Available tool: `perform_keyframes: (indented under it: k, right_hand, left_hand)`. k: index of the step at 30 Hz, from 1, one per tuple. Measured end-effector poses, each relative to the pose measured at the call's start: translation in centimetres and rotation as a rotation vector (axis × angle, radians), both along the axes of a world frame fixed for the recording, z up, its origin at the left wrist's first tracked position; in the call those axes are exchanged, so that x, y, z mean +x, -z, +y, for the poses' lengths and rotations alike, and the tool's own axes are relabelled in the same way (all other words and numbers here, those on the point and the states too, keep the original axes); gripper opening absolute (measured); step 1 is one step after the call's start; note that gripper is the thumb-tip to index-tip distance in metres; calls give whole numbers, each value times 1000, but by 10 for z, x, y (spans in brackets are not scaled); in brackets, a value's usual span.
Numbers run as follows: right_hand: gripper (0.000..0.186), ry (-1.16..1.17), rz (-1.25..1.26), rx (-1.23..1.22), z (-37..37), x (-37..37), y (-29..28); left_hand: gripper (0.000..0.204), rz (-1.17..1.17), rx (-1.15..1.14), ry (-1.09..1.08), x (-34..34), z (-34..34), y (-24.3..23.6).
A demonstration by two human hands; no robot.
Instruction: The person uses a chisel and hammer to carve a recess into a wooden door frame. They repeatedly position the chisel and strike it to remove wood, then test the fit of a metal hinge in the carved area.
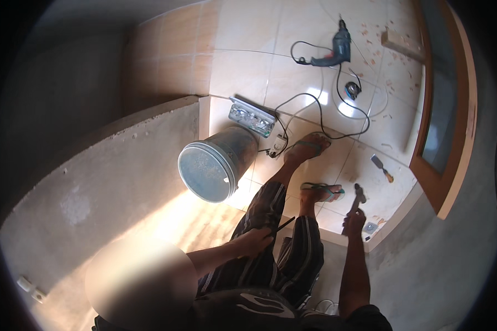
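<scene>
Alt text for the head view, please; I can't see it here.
The right hand grips a hammer, while the left hand holds a slim dark tool near the person's striped trousers. On the tiled floor lie a corded power drill and a flat-bladed hand tool, with an open case beside a blue-grey bucket.

We see the tiled floor carrying a drill, open case, bucket, socket block and flat-bladed tool.
</scene>
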State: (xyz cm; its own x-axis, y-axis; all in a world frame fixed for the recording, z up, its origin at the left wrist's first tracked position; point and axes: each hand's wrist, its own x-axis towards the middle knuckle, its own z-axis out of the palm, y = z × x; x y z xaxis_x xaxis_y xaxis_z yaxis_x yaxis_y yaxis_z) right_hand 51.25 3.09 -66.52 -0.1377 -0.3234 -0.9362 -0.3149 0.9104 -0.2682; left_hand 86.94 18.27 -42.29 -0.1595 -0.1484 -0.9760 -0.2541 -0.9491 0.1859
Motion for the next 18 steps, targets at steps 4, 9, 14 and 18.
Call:
perform_keyframes:
  k: [4,9,14,18]
  right_hand:
    - [24,-283,-124,131,-20,59,-58]
    - [19,-439,-392,196,-70,117,-109]
    - [11,-712,-348,231,-117,194,-205]
    - [31,-993,-404,218,-117,257,-272]
  left_hand:
    - [28,-66,-229,-100,-3,13,1]
    - [34,-372,-748,-66,7,54,25]
    - [27,-782,-416,-603,130,26,-121]
    - [27,-1376,-564,-837,233,107,-215]
